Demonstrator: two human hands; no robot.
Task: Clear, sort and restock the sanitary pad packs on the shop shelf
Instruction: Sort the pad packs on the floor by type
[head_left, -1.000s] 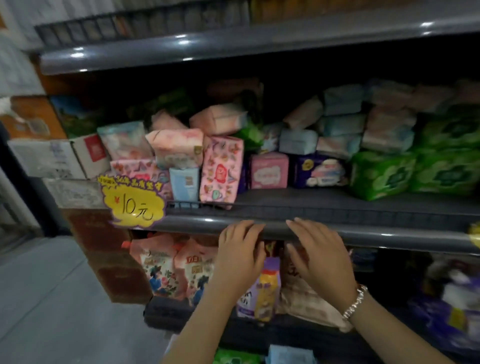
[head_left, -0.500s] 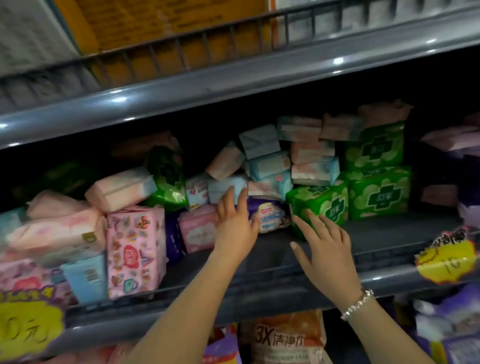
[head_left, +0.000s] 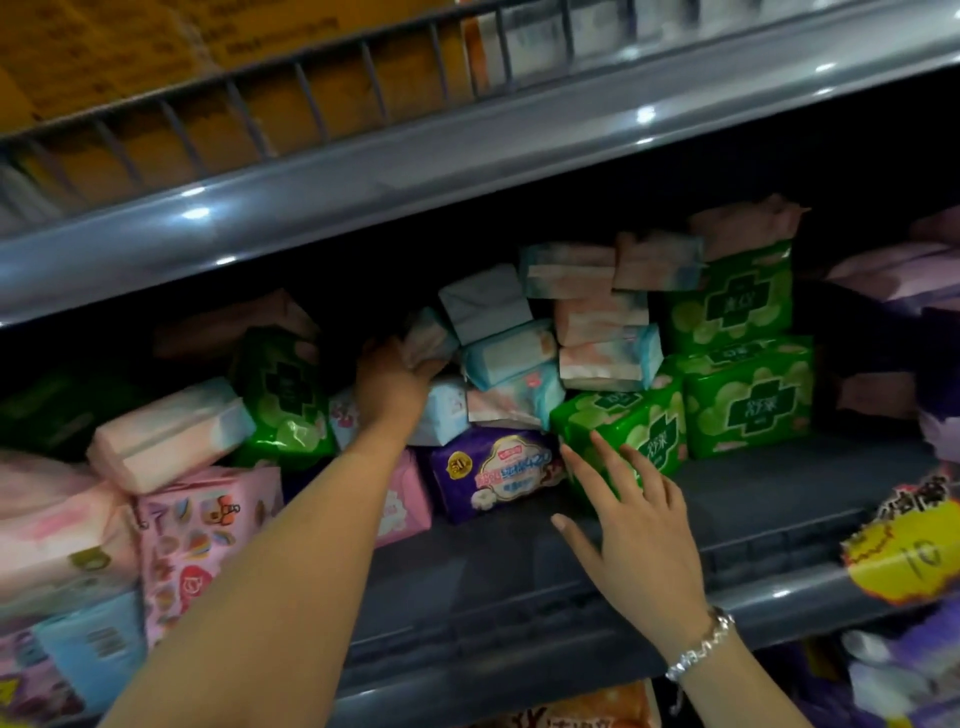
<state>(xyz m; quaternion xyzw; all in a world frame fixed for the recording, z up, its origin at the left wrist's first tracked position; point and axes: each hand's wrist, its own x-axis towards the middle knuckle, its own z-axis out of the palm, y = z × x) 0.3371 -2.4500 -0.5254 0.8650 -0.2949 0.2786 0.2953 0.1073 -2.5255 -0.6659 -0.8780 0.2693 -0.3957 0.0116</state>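
Sanitary pad packs lie jumbled on the grey middle shelf (head_left: 519, 582). My left hand (head_left: 392, 382) reaches deep into the pile and grips a pale pink-and-blue pack (head_left: 428, 338) at the back. My right hand (head_left: 631, 525), fingers spread straight, touches the front of a tilted green pack (head_left: 623, 431). A purple pack (head_left: 493, 473) lies between my two arms. Two more green packs (head_left: 748, 405) are stacked at the right, with pale blue and pink packs (head_left: 582, 322) heaped behind.
A pink patterned pack (head_left: 202, 535) and pink and blue packs stand at the left front. A yellow price tag (head_left: 909, 556) hangs on the shelf rail at right. The upper shelf (head_left: 467, 156) overhangs closely. Purple packs fill the far right.
Both hands rose from the shelf rail into the shelf. My left hand went further back and closed on the pale pack. My right hand slid onto the green pack.
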